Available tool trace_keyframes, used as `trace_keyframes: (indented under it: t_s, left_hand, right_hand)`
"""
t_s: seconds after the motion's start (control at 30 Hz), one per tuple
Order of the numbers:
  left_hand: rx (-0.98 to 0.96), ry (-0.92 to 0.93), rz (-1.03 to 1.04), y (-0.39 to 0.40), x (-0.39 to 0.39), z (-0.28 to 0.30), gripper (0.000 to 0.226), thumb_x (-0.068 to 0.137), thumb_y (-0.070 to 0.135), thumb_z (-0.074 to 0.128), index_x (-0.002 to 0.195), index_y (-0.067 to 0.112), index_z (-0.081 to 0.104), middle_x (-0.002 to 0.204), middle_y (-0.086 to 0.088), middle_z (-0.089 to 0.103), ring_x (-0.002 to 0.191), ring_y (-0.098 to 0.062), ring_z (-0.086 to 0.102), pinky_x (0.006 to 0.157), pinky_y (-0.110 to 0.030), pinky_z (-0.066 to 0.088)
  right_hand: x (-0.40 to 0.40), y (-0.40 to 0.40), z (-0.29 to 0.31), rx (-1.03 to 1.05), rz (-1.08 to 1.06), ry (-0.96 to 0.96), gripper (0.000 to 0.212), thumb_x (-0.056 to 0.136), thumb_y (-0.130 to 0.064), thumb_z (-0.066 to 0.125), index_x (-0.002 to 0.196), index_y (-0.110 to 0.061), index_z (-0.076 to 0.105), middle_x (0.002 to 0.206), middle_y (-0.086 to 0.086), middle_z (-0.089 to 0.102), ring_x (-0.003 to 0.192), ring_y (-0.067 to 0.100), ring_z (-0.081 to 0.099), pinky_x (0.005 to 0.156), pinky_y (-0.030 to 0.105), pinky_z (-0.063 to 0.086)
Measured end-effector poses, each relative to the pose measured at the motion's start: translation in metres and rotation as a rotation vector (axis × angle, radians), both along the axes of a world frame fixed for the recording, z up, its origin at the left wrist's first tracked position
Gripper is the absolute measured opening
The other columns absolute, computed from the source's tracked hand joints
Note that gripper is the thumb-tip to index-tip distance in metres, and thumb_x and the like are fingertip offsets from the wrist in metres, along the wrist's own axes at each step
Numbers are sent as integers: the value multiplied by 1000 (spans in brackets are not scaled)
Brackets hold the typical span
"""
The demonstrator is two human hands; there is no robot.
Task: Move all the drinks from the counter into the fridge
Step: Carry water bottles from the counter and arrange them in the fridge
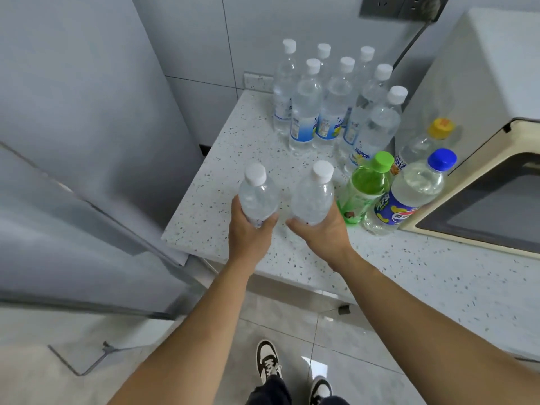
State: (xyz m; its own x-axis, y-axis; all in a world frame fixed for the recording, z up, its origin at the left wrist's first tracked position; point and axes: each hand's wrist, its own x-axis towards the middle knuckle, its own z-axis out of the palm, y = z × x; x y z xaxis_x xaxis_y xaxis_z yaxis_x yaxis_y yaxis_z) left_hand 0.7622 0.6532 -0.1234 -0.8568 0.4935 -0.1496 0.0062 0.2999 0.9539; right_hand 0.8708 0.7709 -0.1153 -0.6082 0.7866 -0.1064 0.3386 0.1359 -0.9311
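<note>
My left hand [248, 235] grips a clear white-capped water bottle [257, 194] above the speckled counter [233, 159]. My right hand [324, 229] grips a second clear white-capped bottle [314, 194] beside it. Behind them stand several more clear water bottles [306, 112] with blue labels. To the right are a green bottle [365, 188], a blue-capped Pepsi bottle [409, 197] and a yellow-capped bottle [423, 144]. The grey fridge [76, 118] fills the left side.
A cream microwave [482, 135] sits on the counter at the right, close to the coloured bottles. A wall socket [403, 7] with a cable is above it. The tiled floor and my shoes [268, 361] are below the counter edge.
</note>
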Motion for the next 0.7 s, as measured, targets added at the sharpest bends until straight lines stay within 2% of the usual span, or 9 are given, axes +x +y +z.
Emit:
trace_keyframes:
  t_s: [0.07, 0.17, 0.23, 0.33, 0.43, 0.53, 0.7]
  left_hand:
    - [-5, 5, -3, -10, 10, -3, 66, 75, 39, 79, 124, 56, 38, 116, 32, 54, 108, 5, 56, 81, -17, 48]
    - [-21, 22, -11, -28, 31, -4, 70, 74, 39, 79, 132, 45, 40, 123, 21, 56, 113, -5, 56, 91, -26, 50]
    - [-35, 28, -1, -40, 49, -2, 68, 74, 40, 78, 132, 40, 43, 124, 16, 58, 112, -5, 57, 92, -27, 49]
    - [-29, 38, 62, -60, 85, 4, 51, 75, 39, 76, 117, 47, 48, 110, 28, 59, 100, 13, 57, 78, -10, 45]
    - [20, 8, 127, -82, 123, 8, 41, 77, 37, 76, 101, 56, 50, 99, 36, 59, 92, 19, 57, 66, 0, 44]
    - [90, -91, 145, -107, 155, 8, 46, 81, 28, 78, 98, 64, 55, 99, 38, 64, 93, 16, 62, 67, 0, 46]
    - [115, -200, 248, -163, 188, -3, 38, 85, 30, 76, 112, 47, 55, 103, 25, 70, 93, 8, 67, 67, -7, 51]
  right_hand:
    - [11, -4, -1, -20, 6, 5, 61, 71, -31, 84, 122, -29, 51, 107, -9, 66, 97, 6, 64, 75, 24, 54]
    - [35, -15, -2, -54, -7, 22, 68, 69, -36, 83, 126, -30, 47, 108, -13, 66, 92, -3, 64, 70, 15, 51]
    - [55, -22, -5, -92, -24, 22, 69, 69, -38, 81, 127, -30, 44, 108, -15, 65, 93, -4, 63, 76, 19, 53]
    - [92, -35, -12, -134, -15, 16, 62, 68, -38, 81, 120, -27, 49, 104, -10, 67, 93, 5, 66, 80, 29, 56]
    - [126, -48, -15, -173, 48, 22, 64, 65, -38, 81, 121, -26, 52, 105, -5, 69, 95, 12, 68, 80, 32, 56]
    - [146, -64, -12, -196, 142, 8, 64, 56, -43, 80, 114, -28, 57, 101, -4, 71, 91, 14, 69, 78, 35, 58]
    - [154, -108, -12, -244, 290, 29, 47, 58, -36, 85, 98, -34, 60, 89, -8, 72, 80, 7, 70, 63, 19, 55]
